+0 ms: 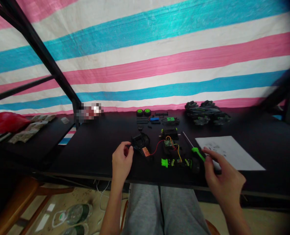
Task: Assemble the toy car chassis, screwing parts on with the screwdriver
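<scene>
My right hand (223, 173) is closed around the green and black handle of a screwdriver (198, 152), whose metal shaft points up and left over the black table. My left hand (122, 161) has thumb and fingers curled together at the left edge of a black plastic shell (140, 141). A copper-coloured plate (146, 151) lies at the shell's lower end. From there a red wire runs to a small green circuit board (169, 143). Yellow wires link the board to a black gearbox (169, 133) above and a toy car axle assembly (175, 162) with a bright green hub below.
A printed white sheet (230, 153) lies on the right of the black table (86, 156). Small wheels (143, 112), a blue part (154, 119) and a green-topped part (170, 119) sit at the back. Dark wheeled pieces (206, 112) are piled back right, near the striped tarp (159, 65).
</scene>
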### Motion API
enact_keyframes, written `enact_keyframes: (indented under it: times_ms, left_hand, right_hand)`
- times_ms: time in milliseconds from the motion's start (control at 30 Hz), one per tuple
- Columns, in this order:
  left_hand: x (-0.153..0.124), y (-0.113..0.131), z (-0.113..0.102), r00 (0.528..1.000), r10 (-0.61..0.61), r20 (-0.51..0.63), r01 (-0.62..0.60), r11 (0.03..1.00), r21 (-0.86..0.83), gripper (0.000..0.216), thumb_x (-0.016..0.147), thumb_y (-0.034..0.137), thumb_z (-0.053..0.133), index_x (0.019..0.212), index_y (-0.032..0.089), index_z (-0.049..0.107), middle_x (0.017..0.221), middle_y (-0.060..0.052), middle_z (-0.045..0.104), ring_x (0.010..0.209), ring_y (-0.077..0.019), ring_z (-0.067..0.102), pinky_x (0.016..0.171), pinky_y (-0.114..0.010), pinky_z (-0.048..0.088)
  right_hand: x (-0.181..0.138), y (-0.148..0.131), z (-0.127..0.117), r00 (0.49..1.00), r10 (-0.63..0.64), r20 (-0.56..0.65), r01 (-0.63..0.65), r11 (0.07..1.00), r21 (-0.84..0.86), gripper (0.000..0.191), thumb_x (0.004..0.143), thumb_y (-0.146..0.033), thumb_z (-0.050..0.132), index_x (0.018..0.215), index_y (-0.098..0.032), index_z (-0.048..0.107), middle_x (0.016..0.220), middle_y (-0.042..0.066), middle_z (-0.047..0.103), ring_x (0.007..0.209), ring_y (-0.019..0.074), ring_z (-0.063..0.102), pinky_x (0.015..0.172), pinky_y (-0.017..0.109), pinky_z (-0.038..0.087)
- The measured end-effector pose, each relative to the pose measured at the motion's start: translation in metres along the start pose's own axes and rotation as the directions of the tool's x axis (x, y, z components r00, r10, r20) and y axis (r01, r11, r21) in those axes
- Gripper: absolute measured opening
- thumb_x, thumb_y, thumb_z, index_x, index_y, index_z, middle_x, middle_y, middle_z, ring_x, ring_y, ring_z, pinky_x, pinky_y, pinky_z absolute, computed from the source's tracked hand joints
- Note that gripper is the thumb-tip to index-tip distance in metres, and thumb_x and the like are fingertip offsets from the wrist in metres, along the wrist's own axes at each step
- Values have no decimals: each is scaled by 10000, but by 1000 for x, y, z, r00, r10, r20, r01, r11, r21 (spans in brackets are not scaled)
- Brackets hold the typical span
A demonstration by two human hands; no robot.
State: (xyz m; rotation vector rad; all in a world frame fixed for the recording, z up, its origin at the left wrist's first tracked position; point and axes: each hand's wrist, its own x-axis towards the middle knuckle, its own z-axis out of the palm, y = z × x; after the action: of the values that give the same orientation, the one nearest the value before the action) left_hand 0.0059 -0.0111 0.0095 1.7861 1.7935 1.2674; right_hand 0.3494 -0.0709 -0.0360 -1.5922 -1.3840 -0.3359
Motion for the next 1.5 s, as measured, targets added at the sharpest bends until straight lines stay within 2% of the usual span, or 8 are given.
enact_keyframes:
  times_ms: [233,400,467,567,700,767,933,1500]
  left_hand:
    - [6,-6,-1,999,0,33,0,1000,2,264,1005,408,630,1096,222,795,766,-3,670,703,-197,639,724,-315,498]
    - [29,-28,-41,967,26,255,-56,992,114,416,1038,453,603,1359,263,787,853,-18,702,749,-208,683,755,-308,546]
    - [43,-45,-69,979,-13,205,-65,928,366,601,1050,502,603,1622,321,641,975,-58,712,865,-259,724,832,-354,574]
    - [77,-77,-109,981,-195,0,146,734,663,725,1106,582,488,1778,315,435,1241,-184,701,1026,-376,768,911,-478,608]
    - [144,-116,-147,970,-244,-15,173,643,746,849,1110,637,467,1829,220,297,1384,-263,684,1267,-481,705,1054,-585,575]
    - [177,-130,-156,966,-250,-67,216,635,742,864,1103,673,474,1828,238,298,1443,-245,660,1301,-490,679,1083,-611,556]
    - [221,-148,-158,954,-247,-169,290,629,721,810,1116,750,367,1816,344,320,1517,-163,575,1320,-466,642,1132,-676,510]
    - [220,-151,-148,961,-123,-249,276,528,803,778,1104,674,484,1792,323,392,1652,-255,488,1359,-472,581,1068,-581,531]
  right_hand:
    - [0,0,0,1000,5,4,-5,1000,9,345,1106,-418,593,1218,-195,830,1128,111,904,795,257,860,647,333,547]
    - [1,-1,0,1000,8,3,-8,1000,8,339,1104,-414,600,1222,-194,830,1129,113,903,867,282,873,690,350,568]
    - [1,-1,0,1000,7,4,-7,1000,13,343,1105,-420,597,1222,-196,828,1132,113,903,889,292,876,709,355,578]
    - [2,-1,0,1000,19,18,-19,1000,11,358,1111,-435,579,1215,-200,827,1126,114,902,884,286,871,703,350,574]
    - [3,-3,0,996,66,65,-65,998,-19,398,1108,-491,569,1222,-214,830,1097,96,902,608,201,765,589,335,518]
    - [4,-4,0,994,91,66,-90,996,-22,411,1107,-505,563,1220,-213,830,1147,112,900,699,230,813,628,344,550]
    - [4,-8,-1,994,111,17,-111,994,-4,376,1116,-454,559,1248,-207,811,1305,144,869,1144,337,862,948,420,635]
    - [4,-15,-8,992,129,8,-128,990,-56,382,1129,-454,559,1261,-206,819,1243,132,881,1099,343,866,916,423,614]
